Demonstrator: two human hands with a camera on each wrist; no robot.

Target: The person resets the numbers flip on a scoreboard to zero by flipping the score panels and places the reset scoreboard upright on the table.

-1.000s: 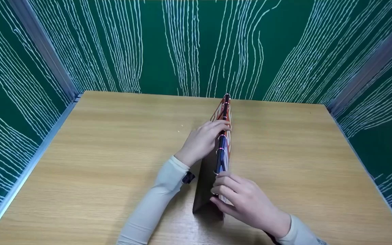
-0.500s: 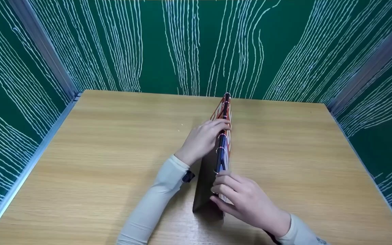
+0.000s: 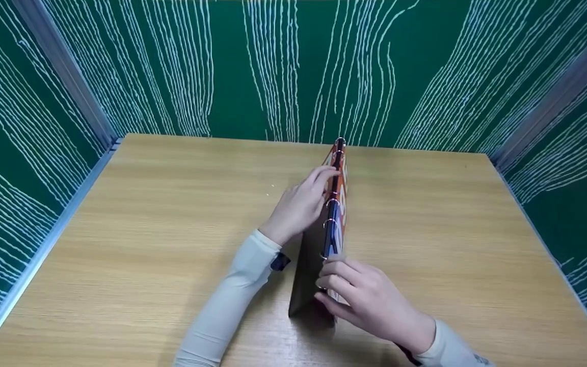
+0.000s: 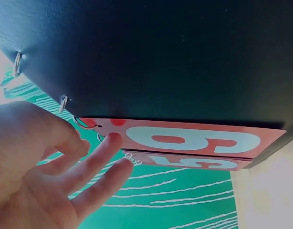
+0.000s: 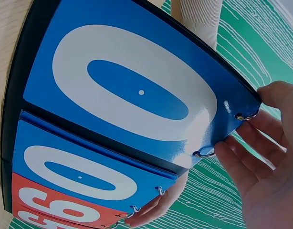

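Note:
A flip scoreboard (image 3: 328, 239) with ringed number cards stands on the table as a tent, its spine running away from me. My left hand (image 3: 298, 204) reaches over the far part of the spine. In the left wrist view, its loosely bent fingers lie at the ringed edge of a red card (image 4: 194, 140) hanging on the black panel (image 4: 175, 57). My right hand (image 3: 370, 300) holds the near top corner, thumb at the black edge and fingertips by the rings. A large blue card (image 5: 137, 129) with a white 0 faces the right wrist camera, with a smaller blue 0 card (image 5: 122, 179) beyond.
The wooden table (image 3: 171, 214) runs back to a green wall (image 3: 232, 76) marked with white wavy lines. Similar green panels stand at both sides, joined by grey corner posts (image 3: 64, 71). Tiny pale specks lie left of the scoreboard.
My left hand has slid a little farther along the spine, away from me, and its fingertips now sit higher on the red section. The right hand and the scoreboard stay in place.

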